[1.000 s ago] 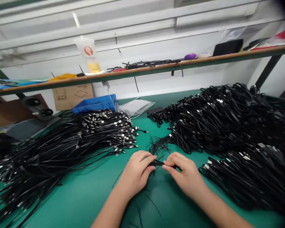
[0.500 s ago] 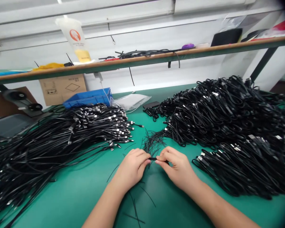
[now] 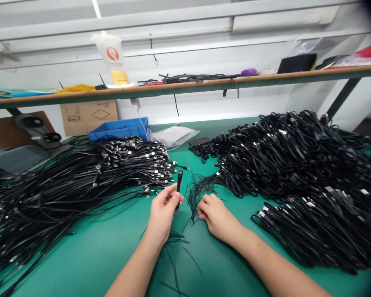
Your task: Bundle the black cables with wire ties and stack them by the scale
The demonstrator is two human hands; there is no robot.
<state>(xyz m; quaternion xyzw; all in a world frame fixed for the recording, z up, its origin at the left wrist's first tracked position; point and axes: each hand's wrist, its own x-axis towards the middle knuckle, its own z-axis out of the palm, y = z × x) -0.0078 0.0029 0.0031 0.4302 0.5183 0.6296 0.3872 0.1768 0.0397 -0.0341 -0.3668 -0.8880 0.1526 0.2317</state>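
Observation:
My left hand point(image 3: 164, 209) is closed around a folded black cable point(image 3: 179, 180), which stands up above the fingers with its looped end at the top. The rest of that cable is hidden by the hand. At the near right edge of a loose heap of thin black ties point(image 3: 200, 187), my right hand point(image 3: 214, 212) rests low over the green table. Its fingers are curled together, and whatever may be between them is hidden. Several more thin ties point(image 3: 174, 237) lie scattered beneath and in front of my left hand.
Long black USB cables point(image 3: 123, 165) are heaped on the left. Bundled black cables point(image 3: 281, 152) form a big pile at right, with another group point(image 3: 312, 222) nearer. Behind stand a blue bin point(image 3: 120, 128) and a white plastic bag point(image 3: 176, 135). A shelf point(image 3: 200, 84) holds a drink cup point(image 3: 113, 60).
My hands have moved apart from the black cable they both held. My left hand now raises it upright on the left; my right hand has come to the tie heap. The view has tilted upward.

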